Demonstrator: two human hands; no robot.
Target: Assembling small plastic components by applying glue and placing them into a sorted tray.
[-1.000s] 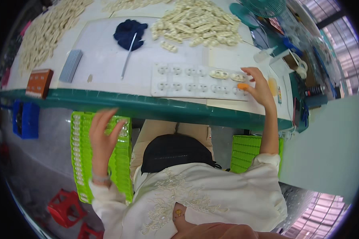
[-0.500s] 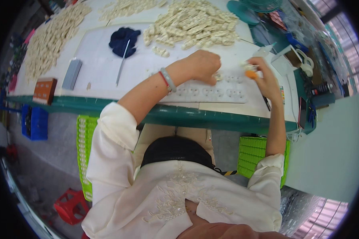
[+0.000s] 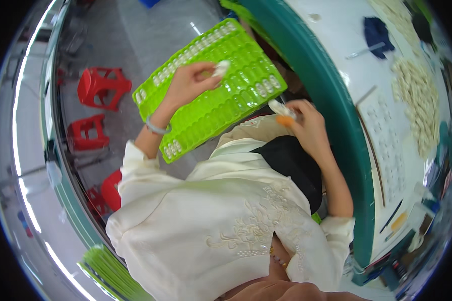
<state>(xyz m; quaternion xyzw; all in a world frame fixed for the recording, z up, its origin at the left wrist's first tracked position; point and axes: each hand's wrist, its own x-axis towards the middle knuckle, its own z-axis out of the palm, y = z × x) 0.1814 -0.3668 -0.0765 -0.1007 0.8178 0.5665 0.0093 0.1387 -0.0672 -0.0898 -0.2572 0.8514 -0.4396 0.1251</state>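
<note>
My left hand (image 3: 191, 84) is over the bright green compartment tray (image 3: 206, 113), thumb and fingers closed on a small white piece (image 3: 221, 68). Several similar white pieces (image 3: 267, 86) sit in the tray's hollows, in a row along its far left edge and at two corners. Between the tray and the table edge, my right hand (image 3: 309, 125) is closed around elongated white pieces (image 3: 277, 107), whose exact number is hidden. Something orange (image 3: 285, 121) shows at its thumb, perhaps a cover; blur hides the detail.
Right of me runs the white table with a green edge (image 3: 331, 95). On it lie a white board with molded shapes (image 3: 381, 145), a heap of cream pieces (image 3: 417, 100) and a dark blue cloth (image 3: 376, 36). Red stools (image 3: 103, 88) stand on the floor at left.
My view has turned left from the table to the green tray. Both hands have left the white board; the left is now over the tray, the right beside it, still holding white pieces.
</note>
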